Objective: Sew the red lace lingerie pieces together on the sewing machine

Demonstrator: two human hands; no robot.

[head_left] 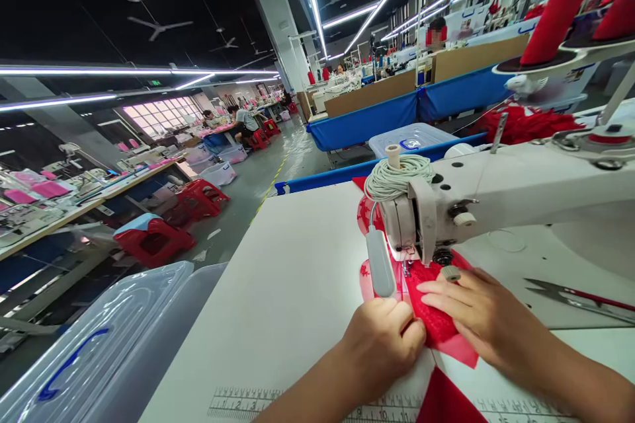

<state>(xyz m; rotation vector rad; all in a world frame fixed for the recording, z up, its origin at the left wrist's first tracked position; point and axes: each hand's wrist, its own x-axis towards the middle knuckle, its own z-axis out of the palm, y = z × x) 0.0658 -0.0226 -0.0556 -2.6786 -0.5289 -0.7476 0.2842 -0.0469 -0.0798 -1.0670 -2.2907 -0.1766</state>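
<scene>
Red sheer fabric [436, 320] lies under the needle area of a white sewing machine [496, 198]. My left hand [384, 337] is closed at the fabric's near left edge, its fingers curled and pressed together on the cloth. Flat on the fabric's right side rests my right hand [479, 310], fingers stretched out towards the presser foot [407, 269]. A grey lamp [381, 264] hangs just left of the needle and hides part of the cloth. Another piece of red fabric [446, 400] hangs at the table's near edge.
Scissors [585, 297] lie right of my right hand. Red thread cones [555, 23] stand above the machine. A printed ruler [381, 410] runs along the near edge of the white table [278, 291]. Lidded plastic boxes [114, 324] and red stools [159, 238] stand to the left.
</scene>
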